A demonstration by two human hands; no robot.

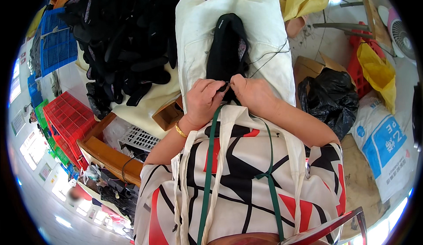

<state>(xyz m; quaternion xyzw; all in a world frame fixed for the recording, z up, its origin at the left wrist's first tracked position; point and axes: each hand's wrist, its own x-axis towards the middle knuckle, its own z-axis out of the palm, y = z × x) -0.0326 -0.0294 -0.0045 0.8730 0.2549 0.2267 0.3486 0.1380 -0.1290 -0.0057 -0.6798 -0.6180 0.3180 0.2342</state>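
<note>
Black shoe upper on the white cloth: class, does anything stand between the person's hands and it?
Nothing visible does. Both the left hand and right hand already pinch the near end of the black shoe upper.

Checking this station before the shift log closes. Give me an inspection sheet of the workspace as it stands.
Surface: cream cloth-covered pad, stained, sloping away from the person.
Job's things: black shoe upper lying lengthwise on the pad, its near end pinched between both hands.
Clutter: large heap of black shoe pieces to the left; small cardboard box below it.
Hands: left hand and right hand side by side, fingers closed on the upper's near end.
Cables: thin dark thread trailing right from the upper; no cables seen.
Surroundings: red crate, blue crate, black bag, yellow bag, white sack, fan.
</note>
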